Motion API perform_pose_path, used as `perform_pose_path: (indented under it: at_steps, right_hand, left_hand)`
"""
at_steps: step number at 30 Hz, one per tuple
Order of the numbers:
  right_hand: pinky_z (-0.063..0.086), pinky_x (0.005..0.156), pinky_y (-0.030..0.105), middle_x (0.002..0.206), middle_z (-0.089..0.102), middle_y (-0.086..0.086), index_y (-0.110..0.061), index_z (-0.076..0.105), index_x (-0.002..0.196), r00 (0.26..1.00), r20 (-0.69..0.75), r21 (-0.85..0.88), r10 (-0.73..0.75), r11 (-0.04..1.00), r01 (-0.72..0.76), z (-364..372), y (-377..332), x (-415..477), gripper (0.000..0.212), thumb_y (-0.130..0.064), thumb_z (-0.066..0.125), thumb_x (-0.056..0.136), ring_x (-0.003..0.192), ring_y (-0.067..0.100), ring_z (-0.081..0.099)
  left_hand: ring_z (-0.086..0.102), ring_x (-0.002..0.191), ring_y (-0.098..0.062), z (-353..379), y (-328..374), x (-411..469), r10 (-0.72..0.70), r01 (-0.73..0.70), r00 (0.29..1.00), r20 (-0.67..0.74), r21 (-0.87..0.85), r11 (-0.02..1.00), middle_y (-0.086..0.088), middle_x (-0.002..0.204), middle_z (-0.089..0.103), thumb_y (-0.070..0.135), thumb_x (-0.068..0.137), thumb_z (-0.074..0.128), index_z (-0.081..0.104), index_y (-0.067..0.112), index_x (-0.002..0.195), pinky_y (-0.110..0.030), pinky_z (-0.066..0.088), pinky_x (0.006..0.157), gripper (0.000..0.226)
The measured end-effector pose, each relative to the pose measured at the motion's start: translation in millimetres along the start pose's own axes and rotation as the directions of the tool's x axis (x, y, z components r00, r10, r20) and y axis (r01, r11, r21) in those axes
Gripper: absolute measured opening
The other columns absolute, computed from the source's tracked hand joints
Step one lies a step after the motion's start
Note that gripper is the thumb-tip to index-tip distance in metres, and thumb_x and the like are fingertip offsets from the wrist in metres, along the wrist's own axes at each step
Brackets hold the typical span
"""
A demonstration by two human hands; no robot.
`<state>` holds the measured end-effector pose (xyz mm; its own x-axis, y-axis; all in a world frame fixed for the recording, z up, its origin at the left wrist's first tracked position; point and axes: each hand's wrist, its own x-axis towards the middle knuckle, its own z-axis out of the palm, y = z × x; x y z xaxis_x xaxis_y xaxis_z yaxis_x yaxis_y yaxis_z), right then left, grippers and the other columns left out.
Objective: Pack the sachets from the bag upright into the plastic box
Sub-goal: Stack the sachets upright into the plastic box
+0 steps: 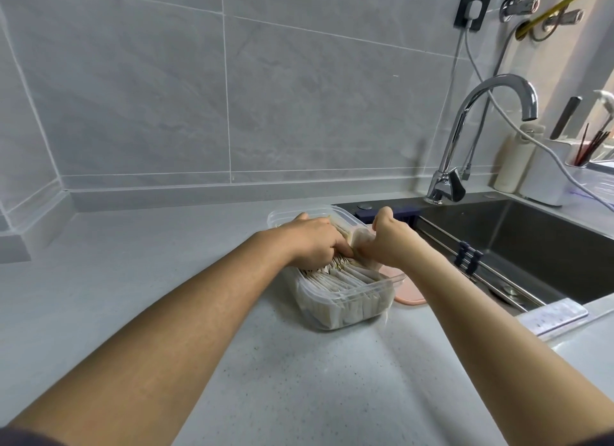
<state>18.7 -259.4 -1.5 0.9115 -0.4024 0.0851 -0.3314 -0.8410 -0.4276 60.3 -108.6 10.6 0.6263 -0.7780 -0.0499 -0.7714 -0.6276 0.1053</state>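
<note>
A clear plastic box (352, 307) sits on the grey counter, its near half packed with several pale sachets (345, 277) standing upright in rows. My left hand (315, 243) reaches into the box's middle, fingers curled down among the sachets. My right hand (388, 241) is just beside it over the box's right rim, gripping a white translucent bag (360, 238). The two hands touch at the fingertips. The far half of the box is mostly hidden behind my hands.
A pink lid or mat (408, 297) lies under the box's right side. A dark sink (531, 259) with a chrome tap (465, 136) is to the right. A white utensil holder (551, 176) and bottle stand behind the sink. Tiled wall behind.
</note>
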Motion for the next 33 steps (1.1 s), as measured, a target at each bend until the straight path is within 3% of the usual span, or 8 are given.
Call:
perform_pose_path:
  at_steps: [3,4,6,10,13,17,21,33]
  right_hand:
    - [0.036,0.065,0.024,0.083,0.045,-0.001,-0.015,0.039,0.106,0.984,0.173,-0.142,0.048,0.99,-0.024,-1,-2,1,0.012,-0.021,0.043,0.097,0.086,0.021,0.05]
    - [0.037,0.062,0.02,0.077,0.048,-0.002,-0.017,0.043,0.1,0.967,0.228,-0.07,0.111,0.993,-0.097,-3,-2,5,0.007,-0.021,0.047,0.096,0.078,0.02,0.054]
    - [0.05,0.057,0.025,0.072,0.057,0.003,-0.014,0.05,0.088,0.956,0.288,-0.082,0.046,0.996,-0.023,-6,-1,13,0.011,-0.022,0.056,0.091,0.061,0.021,0.061]
    - [0.045,0.063,0.031,0.067,0.05,0.004,-0.013,0.05,0.086,0.877,0.476,-0.14,0.071,0.99,-0.004,-10,-2,16,0.007,-0.018,0.049,0.089,0.059,0.021,0.053]
    - [0.049,0.064,0.033,0.071,0.06,0.006,-0.012,0.055,0.08,0.875,0.485,-0.037,0.014,0.999,0.004,-18,3,13,0.014,-0.023,0.052,0.089,0.062,0.019,0.057]
    - [0.052,0.07,0.034,0.107,0.066,0.01,-0.014,0.061,0.113,0.826,0.559,0.266,-0.07,0.959,-0.099,-29,21,4,0.023,-0.025,0.052,0.096,0.083,0.021,0.062]
    - [0.048,0.083,0.039,0.114,0.064,0.01,-0.018,0.057,0.117,0.784,0.598,0.467,-0.166,0.867,-0.173,-34,37,-2,0.023,-0.016,0.04,0.102,0.091,0.022,0.059]
    - [0.052,0.088,0.038,0.111,0.065,0.01,-0.024,0.063,0.102,0.881,0.456,0.49,-0.123,0.861,-0.134,-26,42,-8,0.017,-0.013,0.051,0.097,0.097,0.023,0.06]
  left_hand:
    - [0.029,0.133,-0.02,9,-9,9,-0.052,0.053,0.998,0.038,-0.013,0.999,0.008,0.135,0.046,0.013,0.073,0.03,0.049,0.054,0.125,-0.043,0.017,0.111,0.069]
    - [0.027,0.133,-0.024,10,-10,11,-0.07,0.071,0.996,0.061,-0.01,0.997,0.007,0.135,0.043,0.016,0.069,0.028,0.045,0.059,0.123,-0.047,0.018,0.111,0.072]
    - [0.021,0.136,-0.03,10,-9,16,-0.087,0.087,0.99,0.109,0.009,0.996,0.008,0.138,0.039,0.016,0.063,0.026,0.041,0.064,0.121,-0.052,0.018,0.111,0.077]
    - [0.026,0.13,-0.031,4,-7,22,-0.072,0.062,0.99,0.122,0.083,0.995,0.01,0.134,0.042,0.017,0.057,0.023,0.041,0.064,0.12,-0.051,0.024,0.106,0.081]
    - [0.027,0.132,-0.023,3,-7,21,0.0,-0.016,0.994,0.109,0.153,0.988,0.019,0.143,0.04,0.013,0.064,0.028,0.042,0.057,0.127,-0.047,0.019,0.107,0.078]
    - [0.024,0.13,-0.009,-3,-3,11,0.087,-0.108,0.99,0.107,0.212,0.971,0.025,0.146,0.037,-0.002,0.081,0.035,0.043,0.045,0.137,-0.042,0.012,0.103,0.074]
    - [0.024,0.13,-0.012,-2,-3,12,0.068,-0.09,0.992,0.11,0.202,0.975,0.02,0.147,0.039,-0.003,0.079,0.035,0.041,0.045,0.138,-0.042,0.014,0.102,0.076]
    - [0.031,0.124,-0.015,-5,12,8,0.136,-0.153,0.988,0.076,0.316,0.936,0.014,0.136,0.046,0.0,0.08,0.037,0.048,0.036,0.132,-0.043,0.019,0.102,0.064]
